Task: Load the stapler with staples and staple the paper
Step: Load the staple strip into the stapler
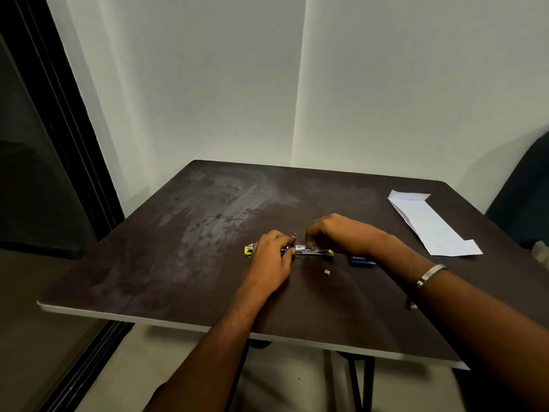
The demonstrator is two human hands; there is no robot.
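A yellow-tipped stapler (312, 251) lies opened flat on the dark table (178, 248), its metal staple channel facing up. My left hand (271, 258) holds it down near its middle. My right hand (332, 231) has its fingertips pinched over the metal channel; whether staples are between them is hidden. A small loose piece of staples (327, 272) lies just in front of the stapler. A dark blue staple box (361, 260) sits partly under my right forearm. The folded white paper (430, 226) lies at the right of the table.
The table stands in a corner against pale walls. A dark window frame (59, 144) runs down the left. A dark chair (525, 197) is at the far right. My right wrist wears a metal bracelet (430, 273).
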